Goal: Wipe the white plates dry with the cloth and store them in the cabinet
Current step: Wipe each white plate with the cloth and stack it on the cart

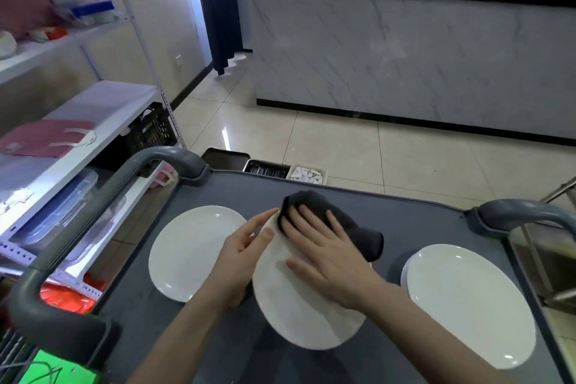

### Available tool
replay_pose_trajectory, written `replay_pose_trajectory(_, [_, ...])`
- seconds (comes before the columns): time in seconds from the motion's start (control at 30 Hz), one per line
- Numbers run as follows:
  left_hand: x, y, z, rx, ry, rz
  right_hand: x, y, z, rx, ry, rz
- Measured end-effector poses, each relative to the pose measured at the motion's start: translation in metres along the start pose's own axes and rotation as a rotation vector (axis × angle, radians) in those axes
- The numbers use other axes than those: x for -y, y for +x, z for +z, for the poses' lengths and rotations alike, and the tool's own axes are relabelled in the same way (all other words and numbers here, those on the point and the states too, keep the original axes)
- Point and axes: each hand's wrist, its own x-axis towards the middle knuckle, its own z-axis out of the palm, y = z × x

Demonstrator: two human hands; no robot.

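We note: left hand grips the middle plate at its left rim, thumb on top. Right hand lies flat, fingers spread, pressing the dark cloth onto the plate's far part. Left plate and right plate rest on the grey cart, one on either side.

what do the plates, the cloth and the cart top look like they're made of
Plates: likely glazed ceramic, glossy white with bright glints; melamine possible. Cloth: soft dark fabric, matte, bunching in folds. Cart top: probably grey plastic, dull, moulded raised rim.
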Motion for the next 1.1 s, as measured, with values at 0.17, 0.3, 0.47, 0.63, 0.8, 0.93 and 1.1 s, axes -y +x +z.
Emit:
replay_pose_trajectory(0.17, [0.001,0.0,-0.011,-0.043,-0.137,-0.027,0.026,-0.006,0.005,0.039,-0.009,-0.155])
replay_pose_trajectory(0.3, [0.003,0.0,-0.017,-0.135,-0.014,-0.015,0.034,-0.023,0.015,0.136,0.061,-0.216])
replay_pose_trajectory(0.47, [0.007,0.0,-0.026,-0.227,0.004,-0.025,0.039,-0.052,0.035,0.133,-0.059,-0.292])
replay_pose_trajectory(0.63, [0.004,0.001,-0.031,-0.279,-0.002,-0.026,0.017,-0.072,0.027,0.225,-0.094,-0.165])
replay_pose_trajectory(0.8, [0.004,0.001,-0.032,-0.32,-0.002,-0.041,0.008,-0.082,0.024,0.243,-0.09,-0.189])
replay_pose_trajectory(0.93, [0.005,0.002,-0.021,-0.261,0.055,-0.034,0.032,-0.062,0.027,0.189,0.03,-0.27])
replay_pose_trajectory(1.1, [0.004,-0.003,-0.011,-0.149,-0.01,-0.031,0.047,-0.024,0.016,0.122,0.134,-0.24])
